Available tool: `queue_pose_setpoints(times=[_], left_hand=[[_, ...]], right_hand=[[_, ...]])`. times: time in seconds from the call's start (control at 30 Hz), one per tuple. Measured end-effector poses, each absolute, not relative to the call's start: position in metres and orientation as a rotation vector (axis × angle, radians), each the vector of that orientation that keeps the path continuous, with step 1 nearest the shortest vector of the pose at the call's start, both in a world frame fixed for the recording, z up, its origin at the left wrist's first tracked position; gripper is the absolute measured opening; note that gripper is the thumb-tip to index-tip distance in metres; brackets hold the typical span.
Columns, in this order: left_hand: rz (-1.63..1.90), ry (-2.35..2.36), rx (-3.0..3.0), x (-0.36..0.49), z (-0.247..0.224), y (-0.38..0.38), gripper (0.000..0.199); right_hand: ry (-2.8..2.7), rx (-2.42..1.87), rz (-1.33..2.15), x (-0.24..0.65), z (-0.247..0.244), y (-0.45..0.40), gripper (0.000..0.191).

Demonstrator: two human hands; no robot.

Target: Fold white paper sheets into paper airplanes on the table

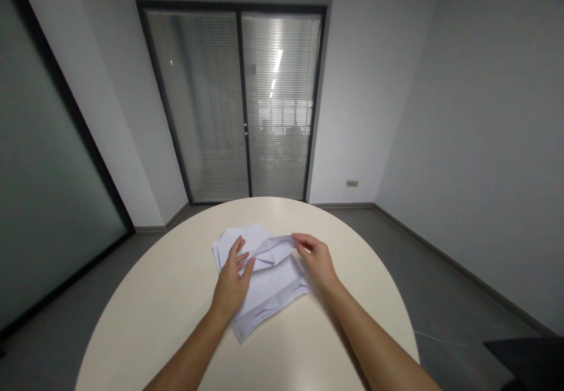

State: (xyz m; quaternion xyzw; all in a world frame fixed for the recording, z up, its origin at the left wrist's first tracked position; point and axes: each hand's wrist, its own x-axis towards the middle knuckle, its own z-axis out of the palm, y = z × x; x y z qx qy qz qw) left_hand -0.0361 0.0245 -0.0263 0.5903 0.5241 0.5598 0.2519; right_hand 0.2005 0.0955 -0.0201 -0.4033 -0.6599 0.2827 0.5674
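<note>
On the round table (pixel 176 297), toward its far edge, white paper (pixel 273 279) is pinned flat under the spread left hand (pixel 232 285); its folded flap is pinched by the right hand (pixel 316 260); edges are best aligned before creasing.

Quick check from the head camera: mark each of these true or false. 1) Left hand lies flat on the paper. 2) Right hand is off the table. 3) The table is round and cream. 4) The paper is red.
1) True: the left hand lies open, palm down, on the white paper.
2) False: the right hand pinches a folded edge of the paper.
3) True: the table is round and cream.
4) False: the paper is white.
</note>
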Motion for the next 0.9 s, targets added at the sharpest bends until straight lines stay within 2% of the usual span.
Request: queue_pose_setpoints(times=[0.1, 0.2, 0.63, 0.73, 0.9], left_hand=[[1.518, 1.421, 1.603, -0.038, -0.025, 0.027, 0.043], [1.446, 1.447, 1.637, -0.039, -0.022, 0.027, 0.035], [1.104, 1.533, 1.875, -0.030, 0.004, 0.003, 0.037], [1.116, 1.530, 1.841, -0.033, -0.002, 0.007, 0.028], [1.246, 1.436, 1.697, -0.038, -0.011, 0.020, 0.033]], right_hand=[[-1.629, -0.871, 0.723, 0.190, -0.021, 0.089, 0.025], [-1.671, -0.846, 0.740, 0.186, -0.023, 0.086, 0.026], [-1.938, -0.917, 0.474, 0.186, -0.010, 0.078, 0.010], [-2.074, -0.905, 0.384, 0.187, -0.005, 0.075, 0.012], [-2.169, -0.801, 0.388, 0.188, 0.004, 0.068, 0.020]])
